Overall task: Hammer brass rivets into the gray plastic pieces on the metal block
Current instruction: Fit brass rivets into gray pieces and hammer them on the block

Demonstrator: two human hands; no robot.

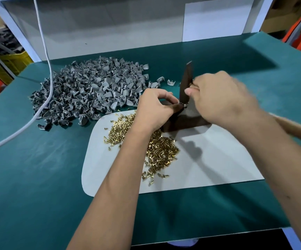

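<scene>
The green bench (37, 177) carries everything within arm's reach. A white mat (209, 159) lies at its middle, probably to keep small parts from rolling off. At ten o'clock from the mat sits the heap of gray plastic pieces (92, 91), and brass rivets (156, 150) are strewn across the mat's near left, both handy for the left hand (155, 109). The dark metal block (184, 121) stands at the mat's twelve o'clock edge as an anvil. The left hand pinches a piece steady on the block's top. The right hand (223, 98) grips the hammer (186, 82) close to its head, likely for short, controlled taps; it is blurred.
</scene>
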